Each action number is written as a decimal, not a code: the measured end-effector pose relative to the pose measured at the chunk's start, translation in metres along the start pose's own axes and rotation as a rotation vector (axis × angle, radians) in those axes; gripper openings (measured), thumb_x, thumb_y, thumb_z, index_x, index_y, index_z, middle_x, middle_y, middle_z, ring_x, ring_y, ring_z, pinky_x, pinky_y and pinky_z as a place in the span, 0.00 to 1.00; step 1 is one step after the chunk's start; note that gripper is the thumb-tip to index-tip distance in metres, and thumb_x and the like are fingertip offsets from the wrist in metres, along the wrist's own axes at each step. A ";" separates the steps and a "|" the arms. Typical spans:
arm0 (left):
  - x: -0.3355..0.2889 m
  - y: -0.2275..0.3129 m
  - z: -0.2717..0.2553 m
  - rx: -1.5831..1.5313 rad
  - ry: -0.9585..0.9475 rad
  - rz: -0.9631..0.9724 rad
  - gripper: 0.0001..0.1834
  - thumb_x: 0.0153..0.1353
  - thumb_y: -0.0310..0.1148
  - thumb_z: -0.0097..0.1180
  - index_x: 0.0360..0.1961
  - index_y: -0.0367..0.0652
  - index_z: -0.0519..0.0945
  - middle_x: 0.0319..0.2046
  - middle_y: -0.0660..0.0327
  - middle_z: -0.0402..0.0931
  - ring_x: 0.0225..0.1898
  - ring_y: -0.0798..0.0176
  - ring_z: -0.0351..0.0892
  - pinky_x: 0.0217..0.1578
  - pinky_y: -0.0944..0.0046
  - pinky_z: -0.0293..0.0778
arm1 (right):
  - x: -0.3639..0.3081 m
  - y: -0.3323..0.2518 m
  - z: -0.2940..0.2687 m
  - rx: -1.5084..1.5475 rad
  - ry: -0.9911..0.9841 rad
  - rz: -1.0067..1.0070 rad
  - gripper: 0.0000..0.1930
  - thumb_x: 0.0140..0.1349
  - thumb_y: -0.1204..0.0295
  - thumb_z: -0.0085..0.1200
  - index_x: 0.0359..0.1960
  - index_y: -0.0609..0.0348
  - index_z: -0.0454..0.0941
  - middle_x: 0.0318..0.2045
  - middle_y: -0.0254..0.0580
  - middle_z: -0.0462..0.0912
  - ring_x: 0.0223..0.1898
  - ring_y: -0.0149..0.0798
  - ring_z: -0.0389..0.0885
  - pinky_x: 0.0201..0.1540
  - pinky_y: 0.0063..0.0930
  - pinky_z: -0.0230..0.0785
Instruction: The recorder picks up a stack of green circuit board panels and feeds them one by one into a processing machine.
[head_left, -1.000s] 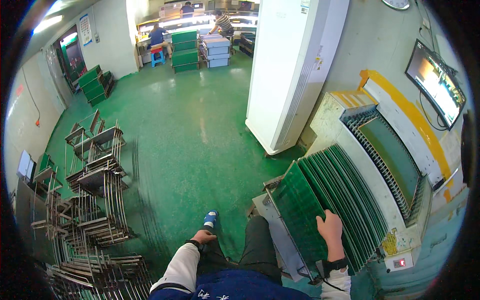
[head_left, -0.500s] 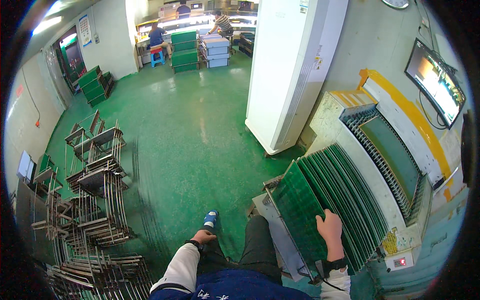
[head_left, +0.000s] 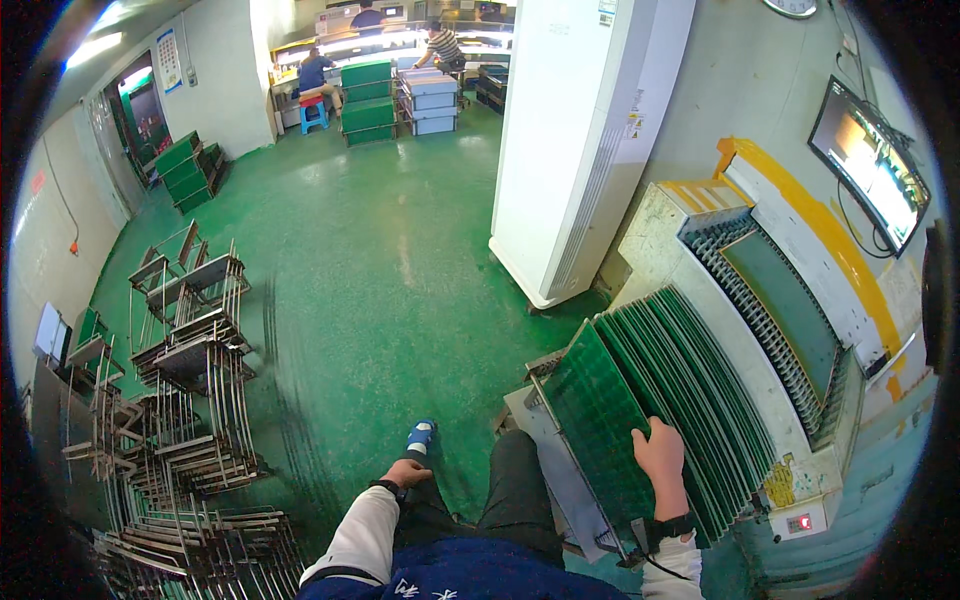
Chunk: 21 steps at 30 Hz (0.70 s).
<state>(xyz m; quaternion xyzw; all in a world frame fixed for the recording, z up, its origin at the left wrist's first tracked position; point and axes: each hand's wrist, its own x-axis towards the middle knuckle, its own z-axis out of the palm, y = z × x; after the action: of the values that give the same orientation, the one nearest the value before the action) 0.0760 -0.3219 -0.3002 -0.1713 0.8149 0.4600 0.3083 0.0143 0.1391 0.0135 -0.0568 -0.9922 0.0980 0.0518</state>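
Observation:
My left hand (head_left: 406,472) rests on my left knee, fingers lying along the dark trouser leg; it holds nothing that I can see. At the right, my right hand (head_left: 661,455) lies over the top edges of a row of thin green circuit-board panels (head_left: 690,390), with thumb and forefinger apart. Its other fingers are partly hidden, and I see no panel lifted by it. Those panels stand upright, packed close together, in a metal rack (head_left: 540,385). Just beyond them, a greenish panel (head_left: 785,300) lies flat on the rollers of a conveyor machine (head_left: 680,235).
Empty metal racks (head_left: 200,380) are stacked along the left. A tall white cabinet (head_left: 560,150) stands ahead, and a screen (head_left: 870,165) hangs on the right wall. Far back, people (head_left: 315,75) work at a lit bench beside green stacks (head_left: 368,105) and grey boxes (head_left: 432,100).
Both my hands keep their places, and the panels stand as before. The panel on the rollers shows no clear shift.

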 end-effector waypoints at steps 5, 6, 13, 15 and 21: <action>0.002 -0.006 0.000 -0.002 0.012 0.001 0.23 0.47 0.50 0.63 0.36 0.41 0.83 0.24 0.63 0.78 0.24 0.68 0.75 0.26 0.67 0.71 | 0.001 -0.002 -0.001 0.009 -0.012 -0.001 0.18 0.53 0.62 0.56 0.37 0.65 0.75 0.27 0.59 0.79 0.33 0.58 0.78 0.37 0.48 0.69; 0.002 -0.004 0.000 0.010 0.015 0.000 0.24 0.47 0.51 0.63 0.36 0.41 0.82 0.25 0.62 0.79 0.26 0.67 0.76 0.28 0.67 0.72 | 0.000 0.000 0.000 0.008 -0.012 0.000 0.18 0.53 0.62 0.56 0.37 0.65 0.75 0.27 0.59 0.79 0.33 0.58 0.78 0.37 0.48 0.69; 0.004 -0.007 -0.001 0.057 0.011 0.015 0.26 0.46 0.52 0.63 0.37 0.41 0.82 0.32 0.58 0.81 0.35 0.62 0.79 0.39 0.64 0.73 | 0.001 -0.001 0.000 -0.009 -0.028 0.008 0.19 0.53 0.61 0.56 0.40 0.66 0.75 0.28 0.58 0.79 0.33 0.57 0.78 0.37 0.48 0.70; 0.003 -0.006 -0.001 0.066 0.019 0.017 0.25 0.46 0.52 0.63 0.37 0.41 0.83 0.34 0.57 0.81 0.38 0.60 0.79 0.42 0.63 0.73 | 0.001 -0.001 0.000 -0.011 -0.037 0.010 0.19 0.53 0.61 0.56 0.40 0.66 0.75 0.28 0.59 0.79 0.33 0.57 0.78 0.37 0.48 0.70; -0.001 0.001 -0.001 0.086 0.030 -0.005 0.25 0.46 0.51 0.63 0.37 0.41 0.83 0.33 0.57 0.81 0.37 0.61 0.79 0.41 0.64 0.73 | 0.001 0.002 0.002 -0.013 -0.038 0.001 0.19 0.53 0.61 0.56 0.40 0.66 0.75 0.28 0.59 0.79 0.33 0.57 0.78 0.37 0.47 0.70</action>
<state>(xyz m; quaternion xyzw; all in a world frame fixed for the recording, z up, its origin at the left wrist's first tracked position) 0.0759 -0.3219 -0.2984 -0.1670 0.8381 0.4209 0.3042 0.0138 0.1412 0.0110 -0.0556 -0.9936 0.0924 0.0325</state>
